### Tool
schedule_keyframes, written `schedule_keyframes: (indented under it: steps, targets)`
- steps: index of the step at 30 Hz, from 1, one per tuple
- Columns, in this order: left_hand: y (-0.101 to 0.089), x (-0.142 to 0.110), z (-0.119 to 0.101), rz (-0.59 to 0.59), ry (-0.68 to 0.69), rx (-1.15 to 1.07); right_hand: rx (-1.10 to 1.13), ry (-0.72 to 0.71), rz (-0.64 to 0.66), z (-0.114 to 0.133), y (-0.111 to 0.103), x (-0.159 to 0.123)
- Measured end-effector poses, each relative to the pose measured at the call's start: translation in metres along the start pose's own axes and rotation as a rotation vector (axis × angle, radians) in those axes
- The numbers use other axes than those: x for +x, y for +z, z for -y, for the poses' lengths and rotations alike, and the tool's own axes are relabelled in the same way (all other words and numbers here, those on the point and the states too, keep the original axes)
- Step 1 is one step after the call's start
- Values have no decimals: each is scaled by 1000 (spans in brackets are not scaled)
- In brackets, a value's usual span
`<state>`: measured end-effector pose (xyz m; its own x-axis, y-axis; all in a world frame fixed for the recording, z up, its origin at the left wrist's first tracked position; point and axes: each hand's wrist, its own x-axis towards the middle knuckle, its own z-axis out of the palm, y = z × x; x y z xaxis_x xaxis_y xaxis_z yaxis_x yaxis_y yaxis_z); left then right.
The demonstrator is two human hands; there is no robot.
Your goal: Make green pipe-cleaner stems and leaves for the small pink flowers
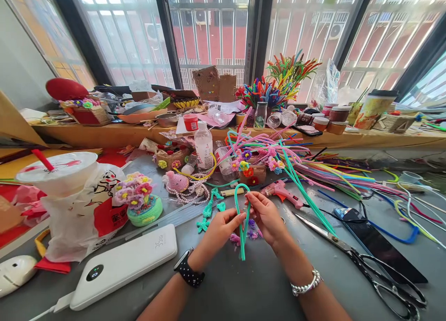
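Note:
A green pipe cleaner (243,252) is bent into a narrow loop, its curve at the top and its ends hanging down. My left hand (223,230) pinches it from the left, thumb and fingers closed. On the other side my right hand (265,215) grips the right strand near the bend with its fingertips. Just behind lie green twisted pipe-cleaner pieces (208,205) and small purple and pink flowers (253,232), partly hidden by the hands. A pink hot glue gun (283,193) rests beyond my right hand.
Large scissors (336,242) and a dark phone (381,246) lie at right. A white power bank (128,265), a flower pot ornament (144,209) and a lidded cup (59,172) stand left. Behind are a bottle (204,149) and heaped pipe cleaners (327,167).

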<state>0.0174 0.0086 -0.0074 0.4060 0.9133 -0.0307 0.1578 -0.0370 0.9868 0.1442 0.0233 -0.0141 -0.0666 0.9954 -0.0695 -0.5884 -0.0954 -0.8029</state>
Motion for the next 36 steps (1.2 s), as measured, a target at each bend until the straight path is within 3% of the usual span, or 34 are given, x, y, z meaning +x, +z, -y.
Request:
schedule_keyframes:
  steps: [7,14,22,36]
  targets:
    - [-6,1,-3,29,-18,39,25,52,37,0,1,-2]
    - [-9,-1,-5,61,-91,-119,22,103,56,0,0,-2]
    - [-8,-4,-3,178,-246,-273,-23,76,30,2,3,-6]
    - [-11,-6,-4,284,-251,-331,-114,38,28,1,-1,-9]
